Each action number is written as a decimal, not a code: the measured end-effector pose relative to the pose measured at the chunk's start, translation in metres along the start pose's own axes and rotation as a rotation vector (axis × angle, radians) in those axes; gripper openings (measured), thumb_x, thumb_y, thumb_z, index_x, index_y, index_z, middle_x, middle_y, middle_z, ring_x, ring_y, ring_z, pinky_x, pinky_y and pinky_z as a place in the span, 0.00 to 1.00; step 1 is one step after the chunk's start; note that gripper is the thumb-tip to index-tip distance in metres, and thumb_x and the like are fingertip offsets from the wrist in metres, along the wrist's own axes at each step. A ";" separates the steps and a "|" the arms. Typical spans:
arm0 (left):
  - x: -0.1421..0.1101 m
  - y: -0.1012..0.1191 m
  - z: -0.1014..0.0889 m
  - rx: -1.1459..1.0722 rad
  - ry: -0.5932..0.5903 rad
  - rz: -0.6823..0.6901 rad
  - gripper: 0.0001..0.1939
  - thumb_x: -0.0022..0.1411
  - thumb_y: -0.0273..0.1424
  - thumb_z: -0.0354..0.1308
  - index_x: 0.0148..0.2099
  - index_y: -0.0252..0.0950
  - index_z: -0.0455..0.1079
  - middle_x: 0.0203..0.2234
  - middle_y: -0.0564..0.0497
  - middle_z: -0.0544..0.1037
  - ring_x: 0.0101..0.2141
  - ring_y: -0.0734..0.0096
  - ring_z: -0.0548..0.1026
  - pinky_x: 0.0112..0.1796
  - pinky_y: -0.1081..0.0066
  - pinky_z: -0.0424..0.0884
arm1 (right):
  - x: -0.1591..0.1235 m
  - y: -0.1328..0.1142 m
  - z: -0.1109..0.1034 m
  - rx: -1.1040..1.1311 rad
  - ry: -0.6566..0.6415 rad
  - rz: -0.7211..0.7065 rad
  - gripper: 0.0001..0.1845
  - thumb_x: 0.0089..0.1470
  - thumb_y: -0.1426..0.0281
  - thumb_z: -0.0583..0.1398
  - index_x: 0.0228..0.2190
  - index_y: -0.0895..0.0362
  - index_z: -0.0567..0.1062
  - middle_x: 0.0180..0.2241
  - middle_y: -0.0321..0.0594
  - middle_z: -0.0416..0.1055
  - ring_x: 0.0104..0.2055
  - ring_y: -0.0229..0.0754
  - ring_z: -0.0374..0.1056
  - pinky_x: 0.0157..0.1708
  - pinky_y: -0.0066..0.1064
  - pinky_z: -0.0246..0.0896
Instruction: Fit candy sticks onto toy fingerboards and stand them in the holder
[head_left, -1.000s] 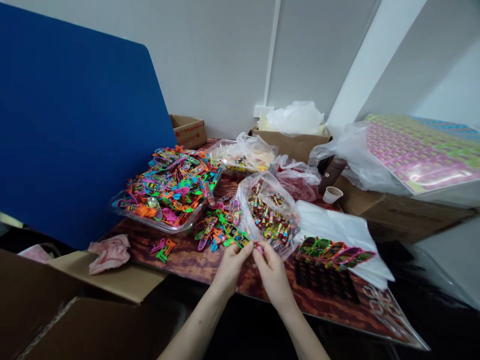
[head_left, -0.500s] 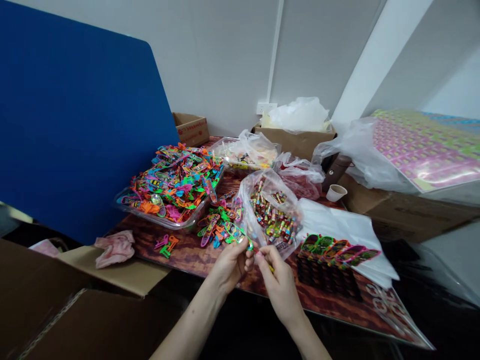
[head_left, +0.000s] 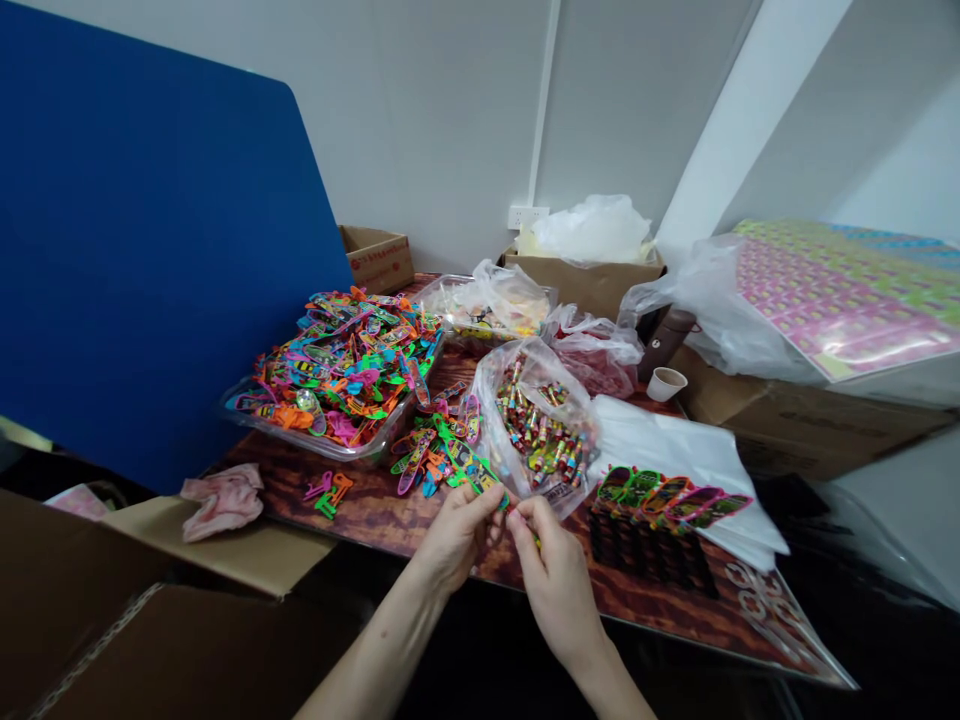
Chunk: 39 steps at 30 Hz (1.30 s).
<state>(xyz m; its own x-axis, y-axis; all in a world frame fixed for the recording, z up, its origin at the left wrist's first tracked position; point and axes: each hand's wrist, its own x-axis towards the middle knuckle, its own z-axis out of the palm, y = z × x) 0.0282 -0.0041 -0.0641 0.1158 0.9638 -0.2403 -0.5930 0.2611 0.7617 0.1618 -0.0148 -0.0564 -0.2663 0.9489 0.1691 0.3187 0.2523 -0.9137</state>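
Observation:
My left hand [head_left: 454,535] and my right hand [head_left: 553,570] meet at the near edge of the brown table [head_left: 375,515]. Both pinch one small coloured toy skateboard [head_left: 504,503] between their fingertips. Right behind them lies a loose heap of mini skateboards [head_left: 439,450]. A clear plastic bag of small coloured parts [head_left: 540,425] stands just beyond my right hand. To its right, a black rack [head_left: 649,550] carries a row of finished skateboards [head_left: 671,495].
A clear tray heaped with coloured skateboards [head_left: 337,370] sits at the left, before a blue board [head_left: 150,240]. More plastic bags [head_left: 491,305], cardboard boxes [head_left: 379,258], a paper cup [head_left: 666,383] and printed sheets [head_left: 847,300] fill the back and right. An open carton [head_left: 150,620] stands at the lower left.
Both hands stay together over the same small piece and work it with their fingertips. They drew slightly nearer the table edge. The view shifted a little.

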 end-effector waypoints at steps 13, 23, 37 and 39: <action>0.006 -0.008 -0.002 0.206 0.115 -0.049 0.21 0.49 0.45 0.66 0.28 0.31 0.68 0.17 0.54 0.70 0.16 0.81 0.64 0.18 0.79 0.57 | 0.000 0.027 -0.002 0.513 -0.176 0.390 0.21 0.55 0.49 0.56 0.31 0.55 0.64 0.16 0.23 0.53 0.14 0.27 0.44 0.12 0.19 0.39; 0.003 -0.026 0.005 0.341 0.167 -0.030 0.24 0.48 0.49 0.65 0.25 0.33 0.63 0.14 0.56 0.68 0.14 0.82 0.62 0.17 0.79 0.55 | -0.017 0.036 -0.008 0.508 -0.167 0.391 0.23 0.55 0.48 0.56 0.30 0.56 0.65 0.16 0.24 0.52 0.14 0.27 0.44 0.12 0.19 0.40; 0.008 -0.014 0.013 0.469 0.061 0.068 0.24 0.51 0.49 0.63 0.21 0.34 0.63 0.12 0.56 0.66 0.13 0.81 0.61 0.16 0.78 0.54 | -0.019 0.034 0.007 0.202 0.105 0.109 0.17 0.61 0.57 0.51 0.30 0.55 0.68 0.27 0.37 0.66 0.29 0.38 0.63 0.29 0.27 0.56; 0.010 -0.010 0.013 0.497 0.047 0.071 0.24 0.52 0.49 0.62 0.21 0.33 0.63 0.11 0.56 0.66 0.13 0.81 0.61 0.16 0.78 0.53 | -0.015 0.033 0.008 0.404 0.040 0.202 0.19 0.59 0.54 0.53 0.28 0.56 0.66 0.23 0.33 0.60 0.23 0.33 0.56 0.22 0.23 0.51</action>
<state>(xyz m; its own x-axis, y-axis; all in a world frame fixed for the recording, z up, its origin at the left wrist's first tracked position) 0.0454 0.0036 -0.0665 0.0465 0.9796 -0.1955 -0.1456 0.2003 0.9689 0.1692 -0.0225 -0.0923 -0.1971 0.9802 -0.0209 -0.0216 -0.0256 -0.9994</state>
